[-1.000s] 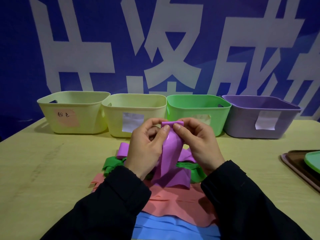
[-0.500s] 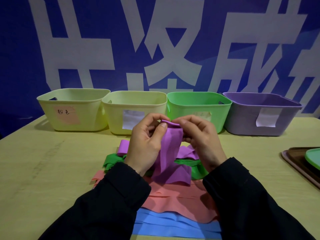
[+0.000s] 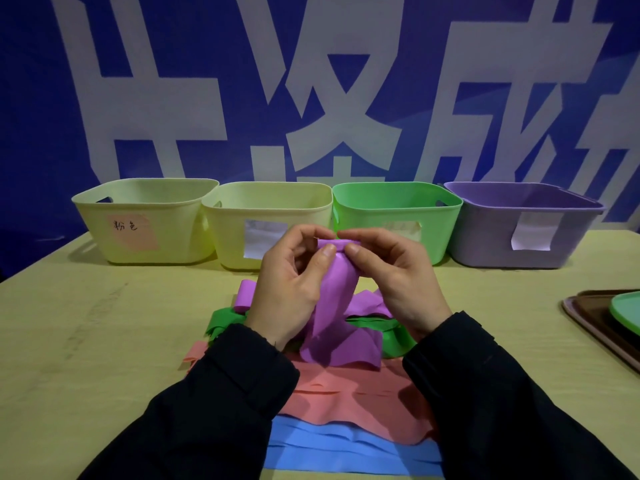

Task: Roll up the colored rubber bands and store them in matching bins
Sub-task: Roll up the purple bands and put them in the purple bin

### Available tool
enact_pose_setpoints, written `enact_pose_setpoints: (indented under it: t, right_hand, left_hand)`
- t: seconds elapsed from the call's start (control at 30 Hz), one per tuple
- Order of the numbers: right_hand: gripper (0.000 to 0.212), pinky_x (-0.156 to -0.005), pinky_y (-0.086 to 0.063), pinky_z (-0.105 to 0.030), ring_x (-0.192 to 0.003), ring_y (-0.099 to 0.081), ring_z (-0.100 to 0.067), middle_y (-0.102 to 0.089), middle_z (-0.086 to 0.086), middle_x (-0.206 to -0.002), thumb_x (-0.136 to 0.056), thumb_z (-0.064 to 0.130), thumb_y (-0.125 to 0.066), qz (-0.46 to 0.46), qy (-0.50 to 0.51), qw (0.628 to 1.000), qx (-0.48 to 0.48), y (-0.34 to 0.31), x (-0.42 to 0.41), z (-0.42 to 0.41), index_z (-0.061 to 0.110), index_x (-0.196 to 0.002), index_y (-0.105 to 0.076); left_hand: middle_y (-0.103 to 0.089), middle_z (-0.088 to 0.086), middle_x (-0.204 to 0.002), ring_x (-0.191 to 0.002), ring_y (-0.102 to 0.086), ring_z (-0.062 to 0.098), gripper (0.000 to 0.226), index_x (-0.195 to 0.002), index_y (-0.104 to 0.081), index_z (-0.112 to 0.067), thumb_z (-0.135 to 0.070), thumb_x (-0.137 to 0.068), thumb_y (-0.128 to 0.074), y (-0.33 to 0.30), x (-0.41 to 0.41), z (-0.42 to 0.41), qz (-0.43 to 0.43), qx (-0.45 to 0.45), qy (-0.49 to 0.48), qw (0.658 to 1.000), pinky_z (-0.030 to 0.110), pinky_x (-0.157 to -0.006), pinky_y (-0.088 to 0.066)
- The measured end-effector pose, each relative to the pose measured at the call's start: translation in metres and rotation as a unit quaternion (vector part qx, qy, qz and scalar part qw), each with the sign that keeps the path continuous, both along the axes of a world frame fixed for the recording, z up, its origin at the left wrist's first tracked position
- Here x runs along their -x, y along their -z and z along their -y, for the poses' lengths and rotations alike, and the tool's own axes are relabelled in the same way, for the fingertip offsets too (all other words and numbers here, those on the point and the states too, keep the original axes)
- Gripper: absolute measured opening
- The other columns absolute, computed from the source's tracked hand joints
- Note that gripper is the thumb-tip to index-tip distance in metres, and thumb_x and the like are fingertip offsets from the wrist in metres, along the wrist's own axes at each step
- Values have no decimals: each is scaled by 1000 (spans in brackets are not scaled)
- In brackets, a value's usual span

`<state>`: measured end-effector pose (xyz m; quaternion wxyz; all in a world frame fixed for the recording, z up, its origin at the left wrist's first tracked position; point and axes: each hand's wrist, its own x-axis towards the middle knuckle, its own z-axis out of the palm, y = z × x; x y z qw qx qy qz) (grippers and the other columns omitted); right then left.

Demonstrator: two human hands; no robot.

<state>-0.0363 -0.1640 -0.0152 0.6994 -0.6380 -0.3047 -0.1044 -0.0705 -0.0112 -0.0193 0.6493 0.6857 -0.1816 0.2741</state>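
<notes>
Both hands hold up a purple band (image 3: 337,299) above the table's middle. My left hand (image 3: 294,282) and my right hand (image 3: 394,275) pinch its top end, which is curled into a small roll between thumbs and fingers. The rest of the band hangs down onto a pile: green bands (image 3: 221,320), pink bands (image 3: 346,400), blue bands (image 3: 346,452) nearest me. Along the back stand a yellow bin with a pink label (image 3: 145,199), a yellow bin with a white label (image 3: 266,202), a green bin (image 3: 398,199) and a purple bin (image 3: 519,206).
A brown tray (image 3: 588,327) with a green plate (image 3: 627,310) sits at the right table edge. A blue wall with large white characters rises right behind the bins. Bare tabletop (image 3: 104,341) lies to the left of the pile.
The fingers have worked the purple band's top end into a tighter curl. The hands stay at about the same spot above the pile.
</notes>
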Motion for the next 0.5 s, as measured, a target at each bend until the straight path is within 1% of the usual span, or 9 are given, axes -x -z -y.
enact_pose_setpoints:
  t: [0.03, 0.1, 0.2, 0.27, 0.33, 0.4, 0.5]
  right_hand:
    - [22, -76, -54, -27, -87, -68, -14, -75, -5, -91, -95, 0, -62, 7, -6, 1000, 6, 0, 0, 0, 15, -106, -73]
    - [22, -75, -56, -28, -88, -70, -16, -76, -8, -94, -95, -2, -60, 15, -17, 1000, 12, -1, 2, -1, 14, -103, -72]
    - [17, -69, -55, -26, -78, -67, -12, -73, -9, -88, -96, 0, -60, -5, -13, 1000, 25, -2, 3, -2, 13, -100, -70]
    - [12, -67, -56, -29, -70, -64, -10, -69, -6, -76, -95, 5, -64, -8, 11, 999, 49, 0, 0, -2, 16, -97, -69]
    - [8, -69, -57, -33, -68, -62, -12, -65, -6, -71, -94, 8, -67, -11, 19, 998, 60, 4, -4, -1, 16, -97, -69]
    - [8, -70, -54, -37, -70, -60, -17, -65, -13, -74, -91, 11, -68, -5, 16, 998, 59, 6, -7, 0, 17, -95, -69]
    - [13, -72, -55, -46, -75, -60, -21, -65, -24, -78, -91, 9, -66, 15, 15, 998, 51, 6, -7, 1, 21, -95, -68]
  left_hand:
    - [-73, 8, -96, -89, -70, 16, 18, -102, -65, -17, 0, -98, -60, 0, -1, -1, 9, -11, -1, 1000, 25, -79, -54]
    - [-72, -2, -93, -89, -68, 11, 24, -99, -65, -19, 4, -97, -58, 0, -2, -3, 16, -22, -6, 1000, 22, -80, -53]
    - [-71, -8, -87, -86, -67, 9, 29, -94, -65, -22, 6, -95, -59, 1, -3, -5, 17, -33, -18, 999, 22, -80, -54]
    - [-71, -8, -85, -83, -67, 9, 25, -90, -66, -23, 1, -92, -60, 2, -4, -4, 14, -39, -21, 999, 23, -79, -53]
    - [-72, -3, -86, -84, -67, 10, 21, -89, -66, -23, -3, -89, -59, 4, -5, -3, 3, -34, -13, 999, 25, -81, -54]
    - [-72, 0, -88, -84, -67, 11, 18, -90, -67, -23, -6, -88, -61, 6, -5, -4, -3, -29, -1, 1000, 26, -81, -54]
    - [-71, -1, -87, -81, -66, 8, 12, -92, -68, -21, -9, -89, -66, 4, -4, -3, -2, -26, 7, 1000, 22, -77, -52]
